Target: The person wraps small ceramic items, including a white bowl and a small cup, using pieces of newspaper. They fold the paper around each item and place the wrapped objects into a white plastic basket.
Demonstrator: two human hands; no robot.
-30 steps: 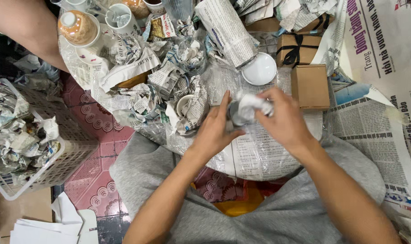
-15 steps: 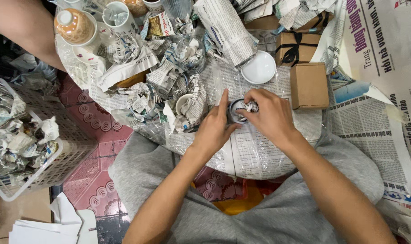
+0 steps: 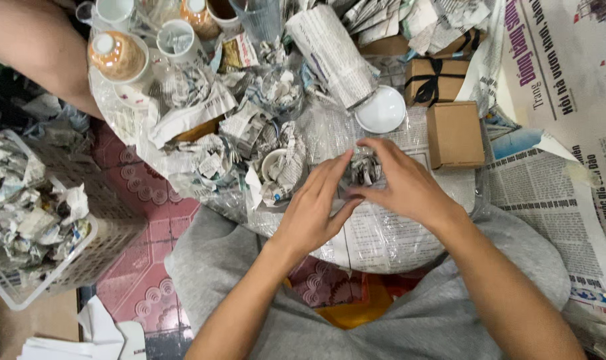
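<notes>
I had both hands over the lap, on the plastic sheet w/ newspaper under it. Left hand had fingers held straight and close together, tips pressed against the left side of a small newspaper-wrapped bundle. Right hand curved over the bundle from the right, fingers bent round its top and side, thumb below. So the bundle sat pinched btwn the two hands, just in front of me, mid-frame. Couldn't tell what was inside the paper.

Counts: 2 cardboard boxes to the right – one plain box, one box tied w/ black ribbon behind it. 1 white lid just beyond the bundle. 1 paper-wrapped cup left of my left hand, near but apart. 1 clear glass at the far edge. 1 white basket of crumpled paper at far left. Another person's arm top left.
</notes>
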